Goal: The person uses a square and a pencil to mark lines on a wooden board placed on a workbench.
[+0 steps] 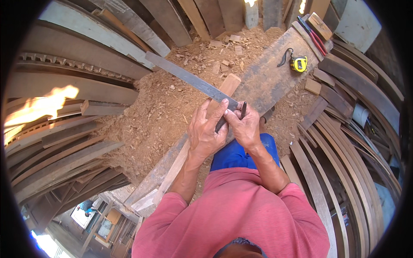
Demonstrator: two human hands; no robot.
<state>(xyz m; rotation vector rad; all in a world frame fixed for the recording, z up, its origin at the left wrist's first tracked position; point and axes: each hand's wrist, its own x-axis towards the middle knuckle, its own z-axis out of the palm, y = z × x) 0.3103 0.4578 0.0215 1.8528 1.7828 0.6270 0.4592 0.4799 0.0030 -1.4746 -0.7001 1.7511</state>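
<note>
My left hand point(207, 132) is closed around a try square and the wooden strip beneath it. The square's long steel blade point(187, 78) crosses the strip and points to the far left; its dark stock lies mostly hidden between my hands. The pale brown wooden strip point(230, 85) shows its far end beyond my fingers and runs back under my left forearm. My right hand point(246, 131) pinches a dark pencil point(244, 108), its fingertips close to the blade's near end. The pencil's tip is hidden.
A worn plank bench point(269, 73) runs diagonally under the work. On its far right end lie a yellow tape measure point(299, 64), red-handled pliers point(317, 42) and a wooden block point(319, 26). Wood shavings point(150, 107) cover the floor. Stacked boards point(77, 77) stand left, more boards point(344, 159) right.
</note>
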